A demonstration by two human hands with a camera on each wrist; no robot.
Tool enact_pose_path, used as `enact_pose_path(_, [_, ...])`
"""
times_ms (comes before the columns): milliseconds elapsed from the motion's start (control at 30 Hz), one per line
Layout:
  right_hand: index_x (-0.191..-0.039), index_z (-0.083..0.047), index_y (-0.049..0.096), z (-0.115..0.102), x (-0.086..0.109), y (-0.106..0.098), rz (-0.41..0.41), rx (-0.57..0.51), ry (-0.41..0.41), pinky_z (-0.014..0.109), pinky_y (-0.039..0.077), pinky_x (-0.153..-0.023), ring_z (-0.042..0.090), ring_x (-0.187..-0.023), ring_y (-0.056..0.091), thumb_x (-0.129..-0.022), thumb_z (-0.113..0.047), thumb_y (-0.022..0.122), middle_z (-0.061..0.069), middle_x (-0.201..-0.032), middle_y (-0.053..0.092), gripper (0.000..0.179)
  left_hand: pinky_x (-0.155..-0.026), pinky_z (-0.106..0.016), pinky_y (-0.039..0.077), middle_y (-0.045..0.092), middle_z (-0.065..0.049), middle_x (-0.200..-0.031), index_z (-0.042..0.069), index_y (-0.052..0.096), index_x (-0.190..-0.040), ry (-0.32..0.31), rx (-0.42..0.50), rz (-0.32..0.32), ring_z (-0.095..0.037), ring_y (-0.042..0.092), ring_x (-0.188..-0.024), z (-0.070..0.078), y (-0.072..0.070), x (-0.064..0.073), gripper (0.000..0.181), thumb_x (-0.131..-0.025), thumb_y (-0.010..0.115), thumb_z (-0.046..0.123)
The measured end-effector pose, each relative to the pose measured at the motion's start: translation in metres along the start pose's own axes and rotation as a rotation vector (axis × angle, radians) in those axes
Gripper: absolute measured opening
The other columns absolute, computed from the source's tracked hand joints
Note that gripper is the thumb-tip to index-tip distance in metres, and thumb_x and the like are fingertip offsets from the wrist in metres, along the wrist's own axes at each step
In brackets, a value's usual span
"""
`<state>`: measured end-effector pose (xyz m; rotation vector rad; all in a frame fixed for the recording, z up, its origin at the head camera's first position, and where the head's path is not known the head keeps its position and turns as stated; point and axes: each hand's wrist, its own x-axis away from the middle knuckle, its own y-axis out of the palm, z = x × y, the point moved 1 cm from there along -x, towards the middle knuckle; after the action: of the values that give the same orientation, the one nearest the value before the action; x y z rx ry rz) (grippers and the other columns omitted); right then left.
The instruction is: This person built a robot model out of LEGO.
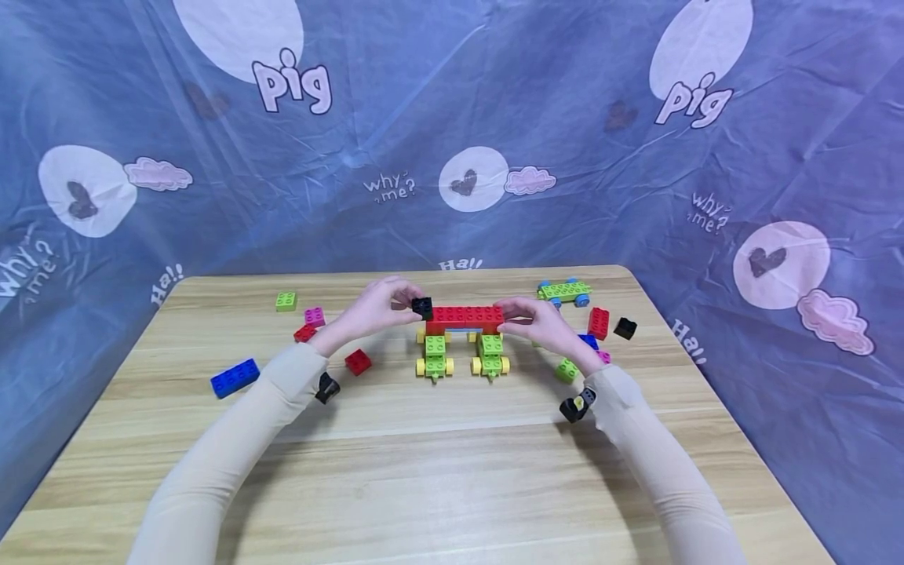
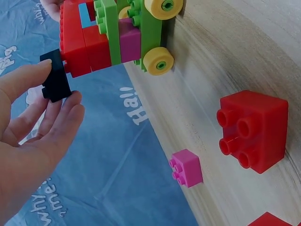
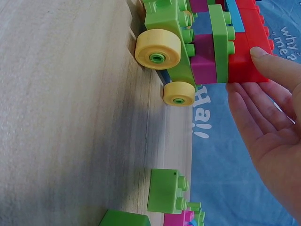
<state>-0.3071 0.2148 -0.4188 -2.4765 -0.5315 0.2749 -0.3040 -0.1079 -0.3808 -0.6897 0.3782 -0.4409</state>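
Note:
Near the back middle stands a block build: two green wheeled bases [image 1: 435, 366] with yellow wheels [image 2: 158, 61], bridged on top by long red bricks [image 1: 466, 317]. Purple bricks [image 3: 204, 59] and a light-blue piece [image 2: 86, 15] show beneath the red ones. My left hand [image 1: 381, 306] pinches a black brick [image 2: 56, 77] between thumb and fingers. That brick is over the left end of the red top, right at its studs. At the opposite end, my right hand [image 3: 277, 113] grips the red brick, thumb on one side and fingers below.
Loose bricks lie to both sides: a blue one [image 1: 235, 378], red ones [image 1: 358, 362] and a pink one [image 1: 314, 316] at left, green [image 1: 567, 369], red and black ones [image 1: 625, 327] at right. A green blue-wheeled base [image 1: 563, 292] stands at the back right. Patterned cloth [image 1: 424, 94] hangs behind the table.

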Motion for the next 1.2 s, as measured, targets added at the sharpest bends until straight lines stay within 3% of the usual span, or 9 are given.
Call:
enact_pose_path(767, [-0.133,-0.007,0.06,0.002,-0.001,-0.001,-0.01,-0.008,0.005,0.034,0.056,-0.098,0.031,-0.119,0.064,-0.089,-0.018,0.074,0.017,-0.129,0.066,0.048,-0.1,-0.042,0.055,0.072,-0.014,-0.114,0.002,0.067,-0.12,-0.023,0.004,-0.026,-0.026,0.068,-0.103,-0.002,0.002,-0.004,0.037,-0.084,0.076,0.011])
enact_pose_path(1200, [-0.134,-0.005,0.058,0.0,-0.001,0.0,-0.012,0.007,0.008,0.033,0.057,-0.098,0.033,-0.12,0.064,-0.09,-0.014,0.072,0.019,-0.13,0.065,0.048,-0.096,-0.035,0.058,0.072,-0.018,-0.116,-0.001,0.067,-0.121,-0.034,0.082,-0.021,-0.029,0.069,-0.104,-0.011,0.004,-0.006,0.039,-0.083,0.076,0.007])
